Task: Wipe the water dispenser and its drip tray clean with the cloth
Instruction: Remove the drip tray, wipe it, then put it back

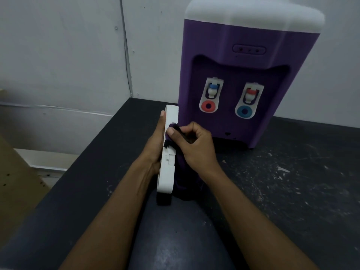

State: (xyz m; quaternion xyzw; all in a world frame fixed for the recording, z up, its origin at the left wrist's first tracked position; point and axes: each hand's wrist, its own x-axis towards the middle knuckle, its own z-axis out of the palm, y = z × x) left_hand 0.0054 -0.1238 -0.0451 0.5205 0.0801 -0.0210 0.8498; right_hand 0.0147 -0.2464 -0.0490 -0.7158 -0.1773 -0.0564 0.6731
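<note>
A purple water dispenser (243,75) with a white top stands at the back of the dark table; two taps show in its recess. Its white drip tray (169,152) is off the dispenser and held on edge above the table. My left hand (155,145) grips the tray from the left side, with a fingertip over its upper edge. My right hand (194,145) holds a dark purple cloth (182,172) bunched in curled fingers and presses it against the tray's right face. The cloth's lower part hangs down beside the tray.
The dark table (292,191) carries white specks and scratches to the right. A white panelled wall (68,55) stands behind. A brown board (17,182) and a white ledge (48,158) lie off the table's left edge.
</note>
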